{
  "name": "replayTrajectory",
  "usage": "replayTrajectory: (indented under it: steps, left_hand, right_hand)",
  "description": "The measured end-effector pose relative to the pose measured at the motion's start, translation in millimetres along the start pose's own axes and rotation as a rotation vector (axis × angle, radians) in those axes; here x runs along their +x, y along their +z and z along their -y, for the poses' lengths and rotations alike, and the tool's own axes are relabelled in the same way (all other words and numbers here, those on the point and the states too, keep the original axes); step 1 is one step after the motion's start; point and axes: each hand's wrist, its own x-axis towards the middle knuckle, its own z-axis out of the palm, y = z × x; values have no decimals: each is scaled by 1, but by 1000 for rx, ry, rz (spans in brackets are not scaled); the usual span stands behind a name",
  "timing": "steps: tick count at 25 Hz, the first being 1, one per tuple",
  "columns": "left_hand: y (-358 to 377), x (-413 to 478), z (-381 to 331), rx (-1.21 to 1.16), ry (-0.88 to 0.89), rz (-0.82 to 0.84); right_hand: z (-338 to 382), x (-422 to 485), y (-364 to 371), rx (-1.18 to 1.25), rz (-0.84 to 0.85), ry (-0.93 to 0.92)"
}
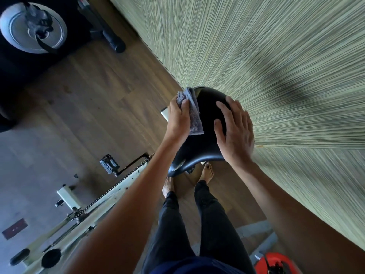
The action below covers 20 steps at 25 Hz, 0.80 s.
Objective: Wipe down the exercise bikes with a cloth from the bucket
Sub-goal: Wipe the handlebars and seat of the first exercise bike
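Observation:
A black bike saddle (205,123) sits in the middle of the view, close to the striped green wall. My left hand (178,117) grips a folded grey cloth (192,113) and presses it on the saddle's left side. My right hand (235,131) rests flat on the saddle's right side, fingers spread and fairly straight. The cream frame (94,204) of this exercise bike runs down to the lower left, with its chain and a black pedal (109,166). A red bucket (275,264) shows at the bottom right edge.
A second bike's silver flywheel (32,27) and black base bar (110,36) stand at the top left. The floor is dark wood. My bare feet (206,173) stand just behind the saddle. The wall (276,56) fills the right side.

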Motion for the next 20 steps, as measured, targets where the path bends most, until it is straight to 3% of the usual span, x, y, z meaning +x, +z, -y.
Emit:
replayTrajectory:
  steps: [3, 8, 13, 17, 20]
  left_hand:
    - [-7, -27, 5, 58, -84, 44]
    - [-63, -77, 35, 537, -94, 302]
    - [-52, -66, 39, 374, -81, 241]
    - [-61, -100, 58, 400, 30, 136]
    - [-54, -89, 47, 417, 79, 147]
  right_hand:
    - [0, -1, 0, 22, -24, 7]
    - [-1, 0, 3, 1, -64, -17]
    - [-1, -1, 4, 13, -50, -6]
    - [-2, -1, 4, 2, -60, -10]
    - [-1, 0, 4, 2, -62, -14]
